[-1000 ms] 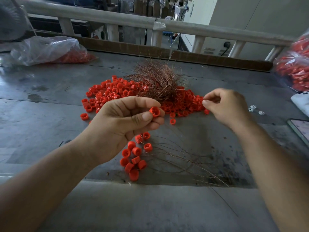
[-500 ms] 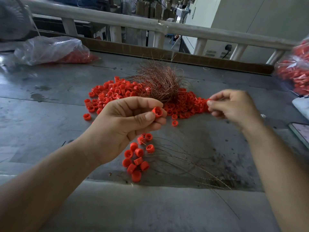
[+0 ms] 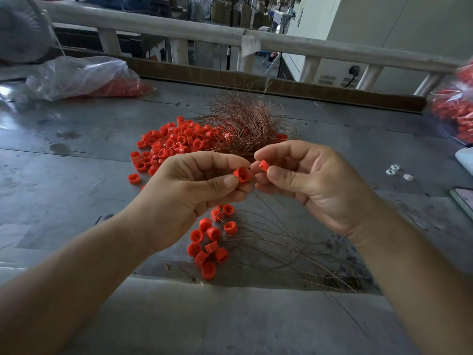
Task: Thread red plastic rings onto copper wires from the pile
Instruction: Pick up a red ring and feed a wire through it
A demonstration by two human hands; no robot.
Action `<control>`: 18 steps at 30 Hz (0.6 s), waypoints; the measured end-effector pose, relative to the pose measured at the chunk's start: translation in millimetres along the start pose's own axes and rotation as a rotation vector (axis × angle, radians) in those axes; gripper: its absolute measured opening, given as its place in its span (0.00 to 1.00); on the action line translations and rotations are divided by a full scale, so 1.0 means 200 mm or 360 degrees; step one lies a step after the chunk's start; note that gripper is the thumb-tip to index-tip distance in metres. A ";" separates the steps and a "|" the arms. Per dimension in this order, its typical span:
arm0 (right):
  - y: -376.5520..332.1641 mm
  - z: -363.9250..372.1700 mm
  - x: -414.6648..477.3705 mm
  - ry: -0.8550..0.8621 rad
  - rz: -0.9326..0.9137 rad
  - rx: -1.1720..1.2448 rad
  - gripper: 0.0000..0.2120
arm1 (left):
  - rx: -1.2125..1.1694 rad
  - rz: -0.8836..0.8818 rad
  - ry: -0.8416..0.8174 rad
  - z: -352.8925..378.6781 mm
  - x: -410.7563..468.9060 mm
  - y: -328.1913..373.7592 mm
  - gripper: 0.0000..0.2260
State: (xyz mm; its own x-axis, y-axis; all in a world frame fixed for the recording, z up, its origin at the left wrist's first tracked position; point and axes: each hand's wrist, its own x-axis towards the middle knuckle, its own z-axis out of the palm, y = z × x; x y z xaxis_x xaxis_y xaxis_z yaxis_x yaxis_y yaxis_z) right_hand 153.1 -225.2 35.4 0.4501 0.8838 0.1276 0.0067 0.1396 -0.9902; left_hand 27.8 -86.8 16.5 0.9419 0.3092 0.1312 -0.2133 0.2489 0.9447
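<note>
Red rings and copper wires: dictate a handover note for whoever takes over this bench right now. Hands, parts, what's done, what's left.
Hands: left hand pinches one red ring between thumb and fingers; right hand pinches a second ring close beside it. No wire plainly shows in either.
Parts: loose ring pile and copper wire tangle lie on the table behind the hands.
Done: near cluster of rings with wires trailing right, apparently threaded.
Left: most of the pile.
</note>
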 end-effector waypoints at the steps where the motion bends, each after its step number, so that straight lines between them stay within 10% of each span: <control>1: 0.00 0.00 0.00 0.0009 -0.0009 -0.0009 0.10 | -0.0002 0.0000 0.0009 0.00 0.00 0.00 0.11; 18: 0.06 0.09 -0.01 0.0168 -0.0412 -0.0645 0.09 | 0.0233 0.0043 0.0124 0.00 0.00 -0.01 0.12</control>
State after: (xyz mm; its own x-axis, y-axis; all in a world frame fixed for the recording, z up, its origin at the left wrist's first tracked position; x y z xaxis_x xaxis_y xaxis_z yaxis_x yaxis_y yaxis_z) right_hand 136.3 -216.4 24.5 0.4755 0.7901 0.3868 0.4676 0.1455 -0.8719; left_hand 28.7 -88.0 14.8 0.9121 0.3858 0.1389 -0.1930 0.1050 0.9756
